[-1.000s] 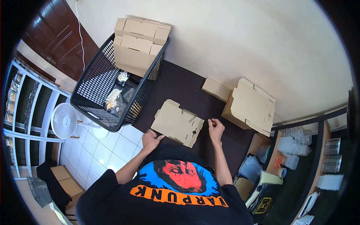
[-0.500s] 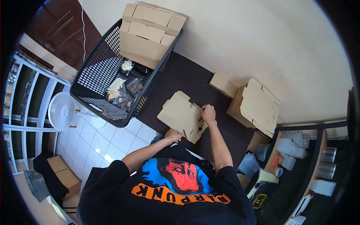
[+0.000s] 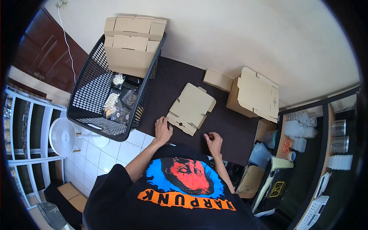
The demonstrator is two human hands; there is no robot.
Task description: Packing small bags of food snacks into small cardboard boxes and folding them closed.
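Note:
A flat brown cardboard box blank (image 3: pixel 193 107) with tabs and slots lies on the dark table (image 3: pixel 220 126) in front of me. My left hand (image 3: pixel 163 130) is at its near left corner, fingers stretched out along the edge; whether they touch it I cannot tell. To the right of the cardboard's near end, my right hand (image 3: pixel 214 143) hovers apart from it. Its fingers are loosely bent and spread, and nothing shows in them.
A black mesh basket (image 3: pixel 88 80) at the left holds folded cardboard boxes (image 3: pixel 130 53) and small clear packets (image 3: pixel 111 101). Along the wall stand a small closed carton (image 3: pixel 217 79) and a box with its lid raised (image 3: pixel 260 92). Shelves (image 3: pixel 326 126) with containers flank the right.
The cardboard has been turned clockwise, so its slotted end now lies nearer me. My right hand has let go and come back toward me. My left hand has moved up its left side.

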